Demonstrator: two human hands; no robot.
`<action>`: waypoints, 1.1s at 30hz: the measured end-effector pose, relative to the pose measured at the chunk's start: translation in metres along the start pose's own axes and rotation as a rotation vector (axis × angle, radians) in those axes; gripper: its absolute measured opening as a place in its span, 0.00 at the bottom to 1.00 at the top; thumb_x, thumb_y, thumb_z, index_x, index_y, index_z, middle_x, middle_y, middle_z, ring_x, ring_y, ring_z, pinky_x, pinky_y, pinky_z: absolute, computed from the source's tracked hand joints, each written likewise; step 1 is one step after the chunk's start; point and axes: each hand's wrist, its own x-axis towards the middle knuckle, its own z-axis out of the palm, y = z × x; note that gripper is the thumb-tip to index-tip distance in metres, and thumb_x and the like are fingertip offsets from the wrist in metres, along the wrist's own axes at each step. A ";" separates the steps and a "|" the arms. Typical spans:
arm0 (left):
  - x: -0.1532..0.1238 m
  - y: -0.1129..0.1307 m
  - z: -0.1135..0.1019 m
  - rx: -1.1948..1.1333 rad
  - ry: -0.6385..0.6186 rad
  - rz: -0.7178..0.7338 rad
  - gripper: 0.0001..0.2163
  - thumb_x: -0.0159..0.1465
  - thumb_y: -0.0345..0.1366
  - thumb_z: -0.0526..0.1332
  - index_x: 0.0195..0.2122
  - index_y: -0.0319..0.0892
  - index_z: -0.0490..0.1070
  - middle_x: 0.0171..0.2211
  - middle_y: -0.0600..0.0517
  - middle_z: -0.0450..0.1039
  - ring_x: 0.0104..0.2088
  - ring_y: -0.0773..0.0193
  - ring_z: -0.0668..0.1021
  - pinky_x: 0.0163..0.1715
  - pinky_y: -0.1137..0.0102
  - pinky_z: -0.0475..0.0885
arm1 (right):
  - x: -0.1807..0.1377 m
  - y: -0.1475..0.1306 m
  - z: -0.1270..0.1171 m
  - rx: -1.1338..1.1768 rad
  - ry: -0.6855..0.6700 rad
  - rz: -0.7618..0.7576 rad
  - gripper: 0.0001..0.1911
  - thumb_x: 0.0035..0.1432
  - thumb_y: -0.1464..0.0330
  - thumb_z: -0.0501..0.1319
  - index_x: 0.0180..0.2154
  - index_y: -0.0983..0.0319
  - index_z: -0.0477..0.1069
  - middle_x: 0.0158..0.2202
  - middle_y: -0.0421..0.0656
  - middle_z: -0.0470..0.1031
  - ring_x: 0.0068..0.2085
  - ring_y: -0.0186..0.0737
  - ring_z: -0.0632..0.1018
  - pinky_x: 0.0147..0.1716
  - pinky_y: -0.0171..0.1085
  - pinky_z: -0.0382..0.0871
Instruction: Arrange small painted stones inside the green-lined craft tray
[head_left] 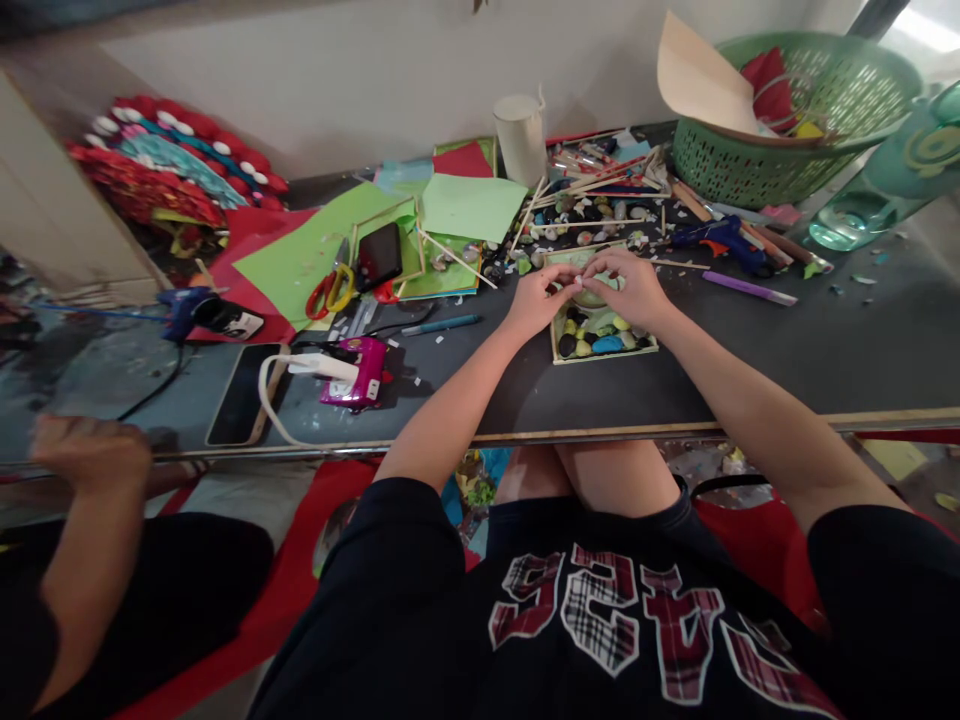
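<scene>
My left hand [541, 298] and my right hand [626, 287] meet above a small framed tray [556, 345]. Their fingertips pinch together on a tiny pale piece [579, 281], too small to name. Under and in front of the hands, the tray holds painted pebbles in black, yellow and green, and one blue pebble [607, 344] lies near its front edge. The tray's back part is partly hidden by my hands.
Loose pebbles and sticks [581, 215] lie behind the tray. A blue glue gun [724, 240] and purple pen [750, 289] are right; scissors [330, 292], a magenta power adapter [354, 375] and a phone [247, 395] left. Another person's hand [90, 450] is at far left.
</scene>
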 end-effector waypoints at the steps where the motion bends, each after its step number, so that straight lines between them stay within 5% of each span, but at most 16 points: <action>1: 0.000 0.000 0.000 0.006 -0.003 -0.003 0.16 0.68 0.48 0.67 0.48 0.40 0.79 0.38 0.46 0.83 0.40 0.60 0.83 0.40 0.70 0.76 | 0.000 0.000 0.000 0.003 -0.012 -0.003 0.07 0.60 0.61 0.65 0.32 0.55 0.75 0.41 0.45 0.81 0.45 0.48 0.79 0.47 0.48 0.72; 7: 0.001 0.000 -0.002 0.013 -0.023 -0.024 0.14 0.68 0.44 0.68 0.48 0.41 0.81 0.40 0.47 0.84 0.42 0.59 0.84 0.43 0.67 0.77 | 0.001 0.003 0.001 0.035 -0.104 0.013 0.09 0.63 0.59 0.62 0.33 0.56 0.72 0.39 0.45 0.80 0.42 0.45 0.78 0.46 0.47 0.73; 23: 0.001 0.003 -0.002 0.023 -0.030 -0.025 0.11 0.68 0.32 0.67 0.50 0.41 0.82 0.47 0.46 0.85 0.45 0.58 0.85 0.47 0.66 0.78 | -0.001 -0.004 0.001 -0.052 0.002 -0.001 0.06 0.60 0.62 0.65 0.31 0.56 0.75 0.38 0.45 0.81 0.39 0.44 0.78 0.43 0.46 0.75; 33: 0.001 -0.005 -0.002 0.053 -0.046 0.017 0.14 0.71 0.41 0.64 0.53 0.41 0.81 0.52 0.43 0.84 0.49 0.56 0.85 0.51 0.64 0.79 | -0.002 -0.004 0.001 -0.026 -0.023 -0.031 0.06 0.62 0.64 0.62 0.33 0.59 0.74 0.40 0.47 0.80 0.39 0.42 0.78 0.40 0.43 0.75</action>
